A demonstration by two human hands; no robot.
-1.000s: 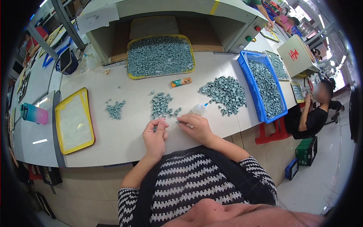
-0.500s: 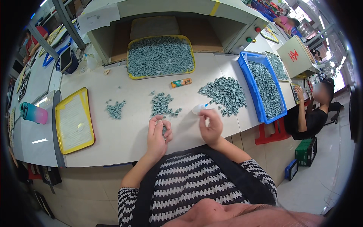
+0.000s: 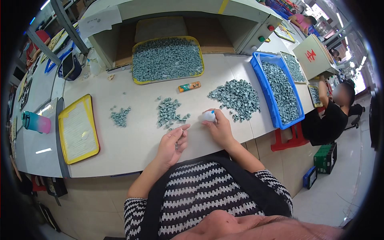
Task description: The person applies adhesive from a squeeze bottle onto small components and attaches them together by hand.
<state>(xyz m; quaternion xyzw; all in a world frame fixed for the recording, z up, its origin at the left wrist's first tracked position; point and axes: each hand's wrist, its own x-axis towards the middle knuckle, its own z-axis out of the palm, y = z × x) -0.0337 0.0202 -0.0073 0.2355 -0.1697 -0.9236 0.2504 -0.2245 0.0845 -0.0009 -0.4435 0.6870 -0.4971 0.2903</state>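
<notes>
Head view: right hand (image 3: 219, 129) has a white blue-tipped bottle (image 3: 208, 117) gripped, between the middle pile of grey-green stones (image 3: 168, 109) and the bigger pile (image 3: 239, 100), left hand (image 3: 171, 145) is half curled just this side of the middle pile, can't really tell what's in it

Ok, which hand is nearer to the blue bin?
Right. The right hand, holding a white bottle, is to the left of the blue bin; the left hand is on that same side, farther away.
</notes>
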